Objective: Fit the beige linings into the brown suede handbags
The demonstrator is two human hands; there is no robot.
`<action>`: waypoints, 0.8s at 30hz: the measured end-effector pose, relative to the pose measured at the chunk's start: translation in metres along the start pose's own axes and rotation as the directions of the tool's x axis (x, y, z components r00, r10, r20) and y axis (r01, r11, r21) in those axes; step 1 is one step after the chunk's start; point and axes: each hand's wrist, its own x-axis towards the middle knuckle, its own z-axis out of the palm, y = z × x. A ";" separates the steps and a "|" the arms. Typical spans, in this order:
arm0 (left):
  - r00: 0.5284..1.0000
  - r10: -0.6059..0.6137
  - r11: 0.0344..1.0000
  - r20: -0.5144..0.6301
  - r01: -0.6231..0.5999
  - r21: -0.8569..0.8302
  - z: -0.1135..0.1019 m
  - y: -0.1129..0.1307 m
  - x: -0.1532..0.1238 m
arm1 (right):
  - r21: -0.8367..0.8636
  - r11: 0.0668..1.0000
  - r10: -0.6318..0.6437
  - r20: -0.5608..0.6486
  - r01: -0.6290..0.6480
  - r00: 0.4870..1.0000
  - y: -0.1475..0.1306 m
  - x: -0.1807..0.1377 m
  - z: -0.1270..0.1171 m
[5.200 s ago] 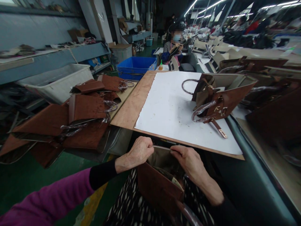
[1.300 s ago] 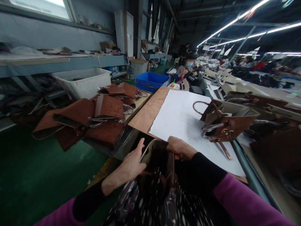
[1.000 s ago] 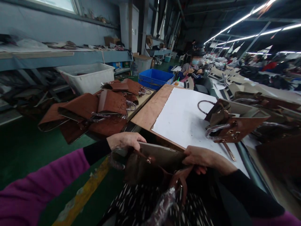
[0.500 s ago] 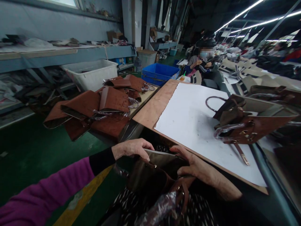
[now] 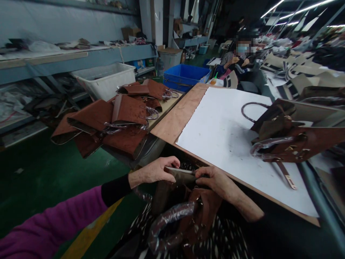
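Observation:
A brown suede handbag (image 5: 188, 212) rests on my lap, its plastic-wrapped handle (image 5: 169, 219) toward me. My left hand (image 5: 157, 171) pinches the left part of the bag's upper rim. My right hand (image 5: 215, 181) grips the same rim just to the right. Both hands are closed on the edge, a short gap apart. The bag's inside is dark and mostly hidden.
A wooden board with a white sheet (image 5: 223, 133) lies ahead, a finished brown handbag (image 5: 291, 136) on its right side. Several brown bags (image 5: 118, 122) are piled on a side table at left. Behind stand a white bin (image 5: 105, 81) and blue crate (image 5: 185, 75). A seated person (image 5: 237, 59) works farther back.
My hands have drawn closer together along the bag's rim, narrowing its mouth. The bag has turned so its wrapped handle lies toward me. The camera view has tilted slightly down and right.

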 end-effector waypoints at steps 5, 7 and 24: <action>0.983 0.139 0.963 -0.122 -0.105 0.250 0.006 -0.012 -0.001 | 0.194 0.981 0.015 0.004 -0.016 1.000 0.022 0.000 0.006; 0.983 0.096 0.976 -0.158 -0.062 0.209 0.010 -0.014 0.001 | 0.230 0.973 0.020 0.008 -0.022 1.000 0.023 -0.003 0.004; 0.981 0.087 0.850 -0.172 0.017 0.527 0.008 0.016 0.023 | 0.021 0.976 0.217 -0.133 -0.216 0.967 0.011 -0.017 0.003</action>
